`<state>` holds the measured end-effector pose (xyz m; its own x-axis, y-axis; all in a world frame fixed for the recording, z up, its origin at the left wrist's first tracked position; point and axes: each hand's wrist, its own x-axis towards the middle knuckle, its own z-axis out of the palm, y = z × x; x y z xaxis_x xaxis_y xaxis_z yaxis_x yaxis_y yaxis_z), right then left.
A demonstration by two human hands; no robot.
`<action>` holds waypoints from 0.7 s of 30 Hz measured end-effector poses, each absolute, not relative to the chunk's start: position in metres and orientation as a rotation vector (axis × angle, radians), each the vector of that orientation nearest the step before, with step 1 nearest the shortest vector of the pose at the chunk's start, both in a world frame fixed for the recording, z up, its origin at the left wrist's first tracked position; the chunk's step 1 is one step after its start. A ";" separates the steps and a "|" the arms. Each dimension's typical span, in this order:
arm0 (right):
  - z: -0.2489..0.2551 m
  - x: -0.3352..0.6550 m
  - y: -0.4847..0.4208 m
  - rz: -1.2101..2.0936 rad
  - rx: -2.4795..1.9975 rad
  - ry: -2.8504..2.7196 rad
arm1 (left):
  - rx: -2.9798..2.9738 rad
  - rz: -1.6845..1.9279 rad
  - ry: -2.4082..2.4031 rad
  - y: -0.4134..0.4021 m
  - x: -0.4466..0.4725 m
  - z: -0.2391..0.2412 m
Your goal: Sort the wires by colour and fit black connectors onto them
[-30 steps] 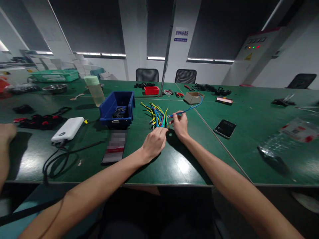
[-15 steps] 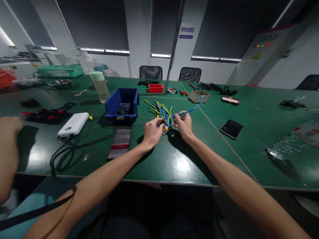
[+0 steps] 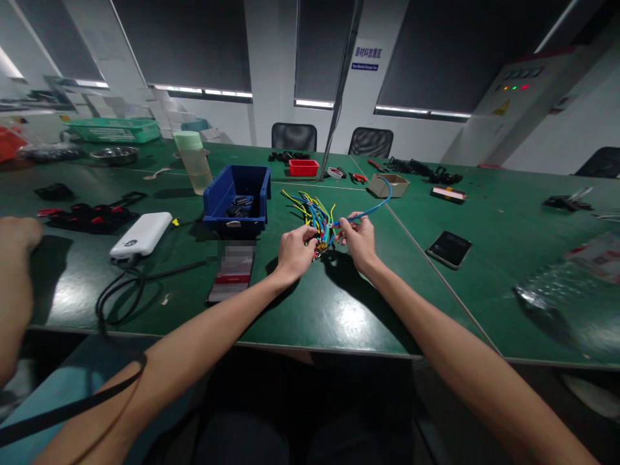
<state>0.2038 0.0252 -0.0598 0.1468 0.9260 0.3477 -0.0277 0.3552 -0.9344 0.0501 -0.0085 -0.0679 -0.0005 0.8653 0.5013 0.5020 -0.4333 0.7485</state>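
A bundle of short yellow, blue and other coloured wires (image 3: 310,210) with metal ends lies over the green table (image 3: 334,303). My left hand (image 3: 296,250) is closed on the near end of this bundle from the left, its fingertips partly hidden among the wires. Just to the right, my right hand (image 3: 358,240) pinches a longer blue wire (image 3: 375,208) between thumb and fingers. That wire arcs up and right, its far end by a small cardboard box (image 3: 394,186). Where its near end goes among the bundle is too small to tell.
Left of my hands are a blue bin (image 3: 236,223) holding dark parts, a phone (image 3: 232,274), and a white power bank (image 3: 143,234) with a black cable. Another person's hand (image 3: 22,236) rests at far left. A dark phone-like device (image 3: 449,249) and clear plastic bottle (image 3: 571,278) lie right.
Both hands keep their hold, with the right hand shifted very slightly right. The whole view has moved a little. The bundle and blue wire look nearly the same.
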 end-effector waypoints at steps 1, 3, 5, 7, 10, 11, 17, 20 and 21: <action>-0.060 0.204 0.025 0.872 -0.974 -1.216 | 1.932 1.412 1.414 -0.008 0.050 -0.068; -0.061 0.205 0.027 0.877 -0.986 -1.218 | 1.939 1.406 1.425 -0.008 0.050 -0.068; -0.062 0.205 0.028 0.882 -0.986 -1.225 | 1.953 1.398 1.441 -0.007 0.050 -0.069; -0.063 0.205 0.028 0.889 -0.978 -1.233 | 1.972 1.397 1.453 -0.007 0.050 -0.071; -0.063 0.205 0.028 0.895 -0.973 -1.234 | 1.988 1.411 1.452 -0.006 0.050 -0.073; -0.063 0.205 0.028 0.897 -0.973 -1.234 | 1.988 1.420 1.450 -0.006 0.050 -0.073; -0.064 0.205 0.029 0.905 -0.972 -1.234 | 1.964 1.425 1.455 -0.007 0.052 -0.070; -0.065 0.205 0.027 0.923 -0.956 -1.253 | 1.960 1.437 1.445 -0.008 0.053 -0.069; -0.064 0.204 0.027 0.929 -0.954 -1.258 | 1.957 1.444 1.436 -0.008 0.053 -0.069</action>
<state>0.2043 0.0269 -0.0645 0.0832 0.9398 0.3314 -0.0400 0.3355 -0.9412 0.0528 -0.0082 -0.0690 -0.0138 0.8463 0.5325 0.5277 -0.4462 0.7228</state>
